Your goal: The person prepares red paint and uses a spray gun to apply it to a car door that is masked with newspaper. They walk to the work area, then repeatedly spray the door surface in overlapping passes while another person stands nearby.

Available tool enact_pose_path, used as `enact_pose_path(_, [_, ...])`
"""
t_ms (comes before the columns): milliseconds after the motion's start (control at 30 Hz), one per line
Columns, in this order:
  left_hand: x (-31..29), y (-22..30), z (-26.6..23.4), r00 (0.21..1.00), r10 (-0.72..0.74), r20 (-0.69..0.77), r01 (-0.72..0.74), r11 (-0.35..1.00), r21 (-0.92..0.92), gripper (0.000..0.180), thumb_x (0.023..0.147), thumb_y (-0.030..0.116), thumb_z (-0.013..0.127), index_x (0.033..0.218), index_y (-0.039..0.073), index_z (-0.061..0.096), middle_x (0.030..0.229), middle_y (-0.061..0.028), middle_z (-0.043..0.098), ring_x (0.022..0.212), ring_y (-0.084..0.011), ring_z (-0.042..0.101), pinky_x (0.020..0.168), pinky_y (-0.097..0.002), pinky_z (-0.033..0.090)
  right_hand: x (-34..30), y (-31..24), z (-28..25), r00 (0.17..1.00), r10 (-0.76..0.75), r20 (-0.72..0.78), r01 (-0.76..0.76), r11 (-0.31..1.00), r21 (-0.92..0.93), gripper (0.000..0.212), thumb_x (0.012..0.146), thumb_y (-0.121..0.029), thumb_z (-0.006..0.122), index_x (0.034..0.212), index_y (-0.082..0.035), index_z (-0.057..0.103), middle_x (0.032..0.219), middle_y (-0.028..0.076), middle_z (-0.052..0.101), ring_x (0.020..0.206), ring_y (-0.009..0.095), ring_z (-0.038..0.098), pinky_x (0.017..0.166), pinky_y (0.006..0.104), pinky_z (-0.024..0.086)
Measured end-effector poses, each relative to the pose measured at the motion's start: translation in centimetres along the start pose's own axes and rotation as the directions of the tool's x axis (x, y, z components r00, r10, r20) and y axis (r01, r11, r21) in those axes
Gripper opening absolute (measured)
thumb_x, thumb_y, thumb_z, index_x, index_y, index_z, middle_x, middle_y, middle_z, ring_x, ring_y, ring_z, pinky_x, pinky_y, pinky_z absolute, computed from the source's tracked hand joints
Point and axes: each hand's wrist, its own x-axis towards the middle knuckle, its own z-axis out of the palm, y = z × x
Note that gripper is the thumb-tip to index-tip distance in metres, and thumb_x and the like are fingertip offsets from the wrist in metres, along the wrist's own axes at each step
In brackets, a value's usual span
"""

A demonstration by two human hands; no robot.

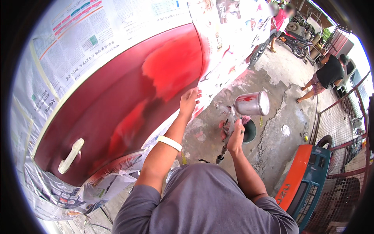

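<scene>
A car door panel (113, 93) fills the left side, dark maroon with patches of brighter red paint. Its handle (71, 156) is wrapped in pale masking tape. My left hand (189, 102) is at the panel's lower right edge, fingers slightly bent and apart, holding nothing; whether it touches the surface I cannot tell. In my right hand (235, 137) is a paint spray gun (231, 113), gripped by its handle. The gun's silver cup (252, 103), smeared with red, sits on top, and a hose runs from below the grip.
Newspaper (128, 29) masks the car around the panel. A dark green bucket (249, 132) stands on the stained concrete floor (269, 117). An orange and teal bumper (303, 183) lies at right beside a mesh fence (339, 117). Two people (325, 76) and a motorcycle (298, 46) are farther off.
</scene>
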Motion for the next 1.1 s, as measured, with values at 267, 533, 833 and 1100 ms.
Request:
enact_pose_path(267, [-1.3, 4.6, 0.6, 0.994, 0.091, 0.055, -0.082, 0.985, -0.154, 0.046, 0.104, 0.034, 0.054, 0.132, -0.002, 0.058, 0.126, -0.0136, 0.067, 0.114, -0.0208, 0.063, 0.092, -0.0337, 0.049, 1.7, -2.3, 1.5, 1.000, -0.003, -0.016, 0.004, 0.996, 0.093, 0.067, 0.104, -0.059, 0.028, 0.121, -0.001, 0.054, 0.088, 0.014, 0.064, 0.050, 0.015, 0.047, 0.046, 0.0287, 0.037])
enact_pose_path(533, [-0.6, 5.9, -2.1, 0.994, 0.100, 0.045, -0.089, 0.975, -0.204, 0.044, 0.102, 0.035, 0.058, 0.127, -0.001, 0.064, 0.119, -0.0095, 0.069, 0.107, -0.0168, 0.064, 0.087, -0.0318, 0.049, 1.7, -2.3, 4.7, 0.999, 0.011, -0.041, -0.007, 0.994, 0.108, 0.064, 0.105, -0.056, 0.028, 0.122, 0.000, 0.054, 0.089, 0.016, 0.064, 0.050, 0.017, 0.046, 0.047, 0.0301, 0.038])
enact_pose_path(833, [0.7, 5.2, -5.0, 0.996, 0.041, 0.078, -0.023, 0.975, -0.221, 0.041, 0.103, 0.033, 0.056, 0.125, -0.001, 0.065, 0.119, -0.0083, 0.070, 0.110, -0.0176, 0.063, 0.090, -0.0334, 0.048, 1.4, -1.8, 8.1, 0.992, 0.080, -0.093, -0.079, 0.997, 0.015, 0.080, 0.100, -0.070, 0.026, 0.097, 0.002, 0.062, 0.077, 0.009, 0.059, 0.053, 0.016, 0.046, 0.053, 0.0315, 0.038])
enact_pose_path(1100, [0.8, 5.4, -6.6, 0.996, 0.006, 0.093, 0.020, 0.961, -0.277, 0.035, 0.102, 0.031, 0.060, 0.118, 0.001, 0.069, 0.110, -0.0044, 0.071, 0.100, -0.0131, 0.065, 0.082, -0.0299, 0.050, 1.0, -2.0, 10.9, 0.986, 0.117, -0.117, -0.121, 0.992, -0.029, 0.080, 0.101, -0.068, 0.025, 0.098, 0.002, 0.063, 0.077, 0.009, 0.059, 0.052, 0.016, 0.045, 0.054, 0.0319, 0.038])
